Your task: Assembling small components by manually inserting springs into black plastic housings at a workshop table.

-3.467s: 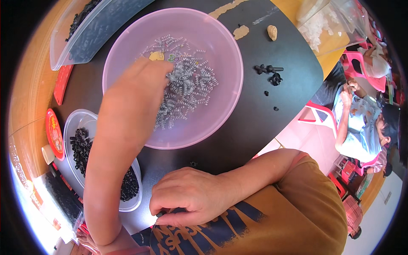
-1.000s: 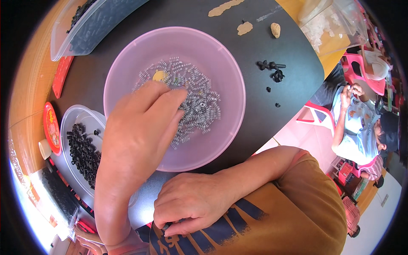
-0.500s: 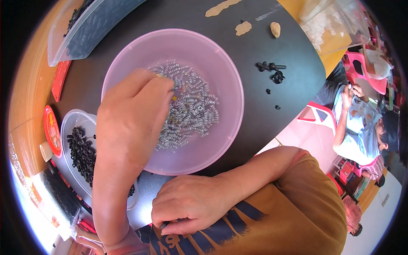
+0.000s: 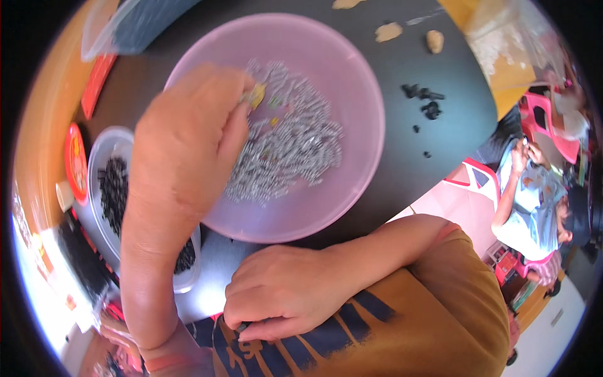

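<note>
Your left hand (image 4: 188, 138) pinches among springs (image 4: 295, 144) in the pink bowl (image 4: 352, 75); right hand (image 4: 282, 292) stays clenched near you. Lift one spring cleanly.

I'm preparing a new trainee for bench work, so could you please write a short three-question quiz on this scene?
1. True or false: the left hand reaches into the pink bowl of small silver springs.
2. What fills the clear tub left of the bowl? A) black parts B) white beads C) water
3. Fill in: the right hand rests near the person's ____ shirt, outside the bowl.

Key: 1 true; 2 A, the black parts; 3 orange-brown.
</note>
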The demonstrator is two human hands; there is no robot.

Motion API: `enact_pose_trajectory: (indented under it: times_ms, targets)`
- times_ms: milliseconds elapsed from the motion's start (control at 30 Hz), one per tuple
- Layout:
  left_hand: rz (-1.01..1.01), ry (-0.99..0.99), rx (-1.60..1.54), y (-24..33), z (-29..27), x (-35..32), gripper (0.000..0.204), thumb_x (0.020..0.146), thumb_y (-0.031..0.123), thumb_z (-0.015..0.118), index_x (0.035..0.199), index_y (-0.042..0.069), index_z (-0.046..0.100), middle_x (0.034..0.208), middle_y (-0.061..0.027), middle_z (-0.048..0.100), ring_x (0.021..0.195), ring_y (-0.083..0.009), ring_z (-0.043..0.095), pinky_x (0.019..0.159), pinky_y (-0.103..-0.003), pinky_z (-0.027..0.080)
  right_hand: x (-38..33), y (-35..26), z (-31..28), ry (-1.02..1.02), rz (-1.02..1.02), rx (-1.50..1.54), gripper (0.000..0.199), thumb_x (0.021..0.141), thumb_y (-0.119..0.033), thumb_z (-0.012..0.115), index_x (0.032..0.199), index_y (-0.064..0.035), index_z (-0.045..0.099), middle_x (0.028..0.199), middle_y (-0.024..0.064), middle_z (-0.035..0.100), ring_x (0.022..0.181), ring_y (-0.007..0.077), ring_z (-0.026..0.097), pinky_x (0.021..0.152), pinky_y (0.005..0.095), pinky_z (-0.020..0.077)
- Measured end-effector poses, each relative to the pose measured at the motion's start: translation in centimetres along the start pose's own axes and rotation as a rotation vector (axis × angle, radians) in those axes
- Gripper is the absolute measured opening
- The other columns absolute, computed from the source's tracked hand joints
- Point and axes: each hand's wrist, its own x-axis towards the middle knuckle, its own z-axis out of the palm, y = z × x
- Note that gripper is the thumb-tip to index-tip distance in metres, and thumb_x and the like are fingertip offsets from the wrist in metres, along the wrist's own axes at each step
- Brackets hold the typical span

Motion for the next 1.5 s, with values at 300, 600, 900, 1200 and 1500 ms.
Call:
enact_pose_trajectory:
  times_ms: [300, 600, 900, 1200, 1500]
  targets:
    - [0.118, 0.021, 0.061, 0.4, -0.2, -0.8, 0.016, 0.081, 0.002, 0.061, 0.097, 0.001, 0.059, 0.089, -0.0098, 0.056, 0.073, -0.0233, 0.056, 0.066, -0.030, 0.045, -0.1, 0.8, 1.0, -0.176, -0.037, 0.036, 0.016, 0.083, -0.015, 0.064, 0.085, -0.0066, 0.051, 0.073, 0.0076, 0.050, 0.066, 0.0281, 0.052, 0.058, 0.0386, 0.0414]
    - [-0.005, -0.023, -0.193, -0.3, 0.2, -1.6, 0.014, 0.082, 0.001, 0.060, 0.096, 0.000, 0.059, 0.083, -0.0094, 0.058, 0.073, -0.0202, 0.058, 0.068, -0.029, 0.046, -0.2, 0.9, 0.9, -0.166, 0.015, -0.019, 0.015, 0.083, -0.016, 0.064, 0.084, -0.0070, 0.051, 0.071, 0.0072, 0.048, 0.065, 0.0269, 0.051, 0.059, 0.0378, 0.0414]
    - [-0.215, -0.141, -0.437, 0.1, -1.8, -2.4, 0.007, 0.085, -0.002, 0.057, 0.092, -0.001, 0.058, 0.085, -0.0022, 0.061, 0.074, -0.0032, 0.052, 0.065, -0.019, 0.041, -0.2, 0.8, 0.8, -0.187, 0.032, -0.012, 0.016, 0.084, -0.017, 0.063, 0.086, -0.0065, 0.051, 0.073, 0.0081, 0.049, 0.067, 0.0281, 0.052, 0.060, 0.0391, 0.0417]
    - [-0.422, -0.032, -1.142, -0.1, -1.6, -4.4, 0.012, 0.086, 0.007, 0.062, 0.093, 0.000, 0.056, 0.104, -0.0072, 0.056, 0.068, -0.0031, 0.047, 0.062, -0.017, 0.038, -0.1, 0.5, 0.7, -0.118, 0.045, 0.019, 0.015, 0.085, -0.016, 0.063, 0.087, -0.0062, 0.053, 0.074, 0.0075, 0.054, 0.069, 0.0291, 0.055, 0.060, 0.0389, 0.0435]
    - [-0.464, 0.016, -1.259, 0.5, -2.3, -6.1, 0.021, 0.086, 0.018, 0.066, 0.092, 0.000, 0.058, 0.097, -0.0109, 0.055, 0.057, -0.0042, 0.039, 0.054, -0.018, 0.035, 0.3, -0.3, 0.1, -0.030, 0.201, 0.220, 0.014, 0.085, -0.015, 0.068, 0.091, -0.0056, 0.059, 0.080, 0.0047, 0.063, 0.068, 0.0203, 0.063, 0.059, 0.0328, 0.0476]
